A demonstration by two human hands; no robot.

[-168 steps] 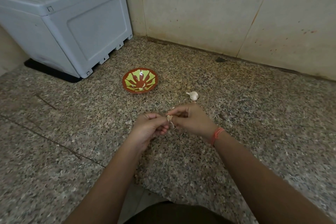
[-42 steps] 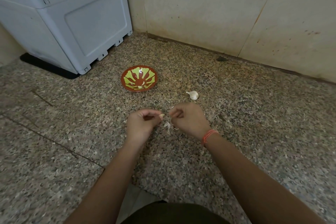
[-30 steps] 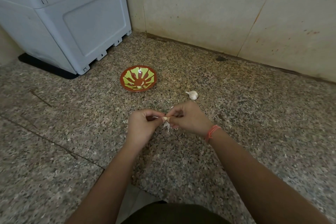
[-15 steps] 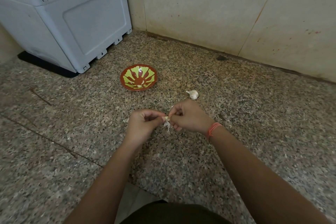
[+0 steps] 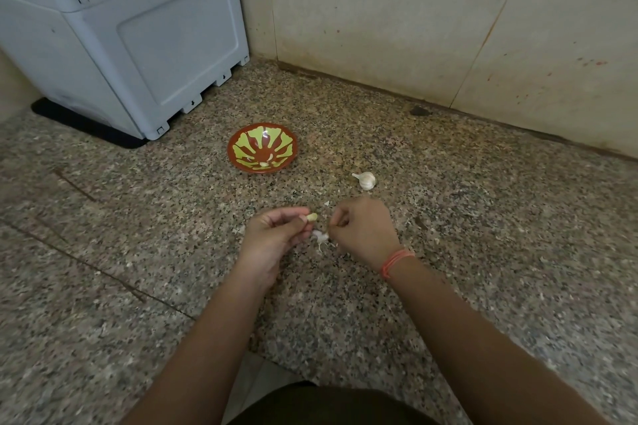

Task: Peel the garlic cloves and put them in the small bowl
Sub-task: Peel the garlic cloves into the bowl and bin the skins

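Left hand [image 5: 276,235] pinches clove [image 5: 312,217] at fingertips, clove looks bare; right hand [image 5: 362,231] curled just right, holding skin or nothing, cannot tell; peeling seems done; next: carry clove far-left to bowl [image 5: 241,148], drop gently.

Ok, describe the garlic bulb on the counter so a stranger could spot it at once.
Find the grey box in the back left corner, then the red and yellow bowl before it. The garlic bulb lies on the counter right of the bowl, beyond the right hand: white, papery, untouched, unlike the bare clove the left hand pinches.
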